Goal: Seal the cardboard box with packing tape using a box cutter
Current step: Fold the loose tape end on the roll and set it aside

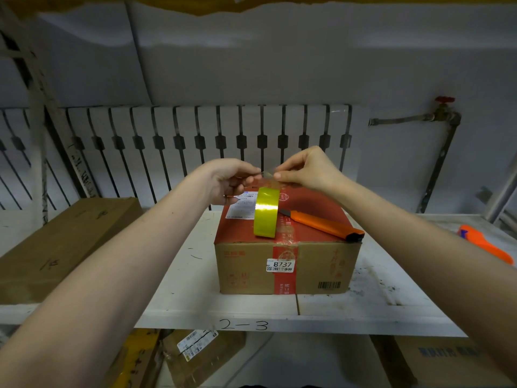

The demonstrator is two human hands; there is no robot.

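Observation:
A brown and red cardboard box (246, 270) stands on a white shelf, flaps closed, with a white label reading 8737 on its front. A yellow-green tape roll (266, 212) hangs on edge above the box top. From it a clear strip of tape rises to my fingers. My left hand (229, 180) and my right hand (305, 170) pinch the free tape end (268, 174) between them, above the box's far edge. An orange box cutter (324, 225) with a black end lies on the box top, right of the roll.
The white shelf (363, 301) is marked 2-3 on its front edge. A large brown carton (64, 242) sits at the left. An orange object (486, 245) lies at the right edge. A radiator and a pipe with a red valve are behind. More cartons lie below.

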